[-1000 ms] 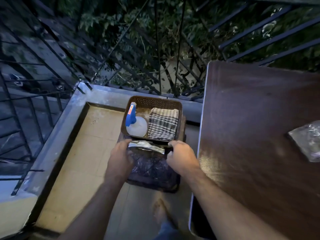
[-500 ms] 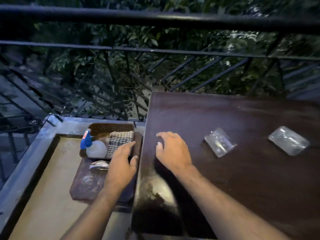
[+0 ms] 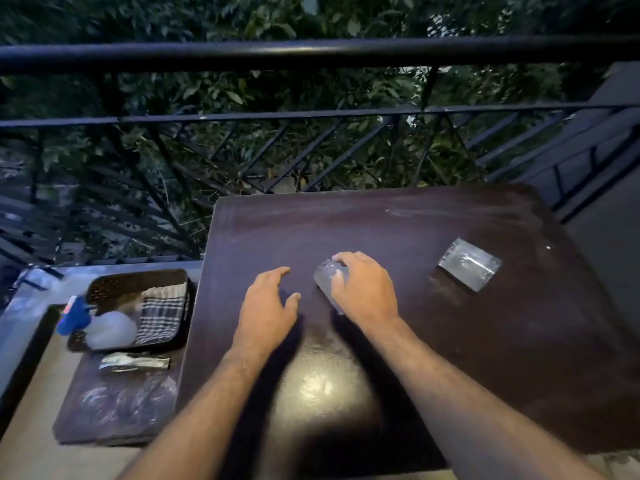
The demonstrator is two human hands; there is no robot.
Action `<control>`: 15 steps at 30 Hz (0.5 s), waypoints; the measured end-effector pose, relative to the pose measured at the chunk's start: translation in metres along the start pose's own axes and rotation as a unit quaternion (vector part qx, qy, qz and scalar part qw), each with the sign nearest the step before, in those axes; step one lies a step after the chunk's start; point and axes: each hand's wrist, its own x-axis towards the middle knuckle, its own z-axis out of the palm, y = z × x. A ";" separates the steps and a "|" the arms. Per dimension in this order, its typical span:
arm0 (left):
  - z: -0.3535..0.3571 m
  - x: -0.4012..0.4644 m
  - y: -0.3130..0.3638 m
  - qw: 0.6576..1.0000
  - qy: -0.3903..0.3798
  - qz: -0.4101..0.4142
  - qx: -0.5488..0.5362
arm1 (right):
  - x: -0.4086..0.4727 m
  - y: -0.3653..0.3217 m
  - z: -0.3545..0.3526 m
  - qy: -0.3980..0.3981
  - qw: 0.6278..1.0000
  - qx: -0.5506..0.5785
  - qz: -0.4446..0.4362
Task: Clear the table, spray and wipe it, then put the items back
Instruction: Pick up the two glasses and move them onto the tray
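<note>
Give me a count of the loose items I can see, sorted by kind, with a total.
Clear plastic packets on the table: 2
Packets on the low stool: 1
Spray bottles: 1
Checked cloths: 1
Baskets: 1
Total: 6

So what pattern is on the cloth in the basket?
The cloth has a dark-and-light check, seen in the head view.

Two clear plastic packets are seen flat on the dark worktop [image 3: 450, 358]: one mid-worktop [image 3: 325, 277], one far right [image 3: 469, 264].
</note>
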 end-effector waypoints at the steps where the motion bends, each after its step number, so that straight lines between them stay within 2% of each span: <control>1: 0.008 0.003 0.008 1.000 0.003 -0.023 0.000 | 0.002 0.010 -0.005 0.004 1.000 0.000 0.005; 8: 0.056 0.029 0.051 0.991 0.003 -0.134 -0.004 | 0.027 0.090 -0.045 0.046 0.998 -0.026 0.042; 15: 0.095 0.055 0.070 0.978 -0.009 -0.209 -0.006 | 0.048 0.148 -0.061 0.030 0.997 -0.036 0.060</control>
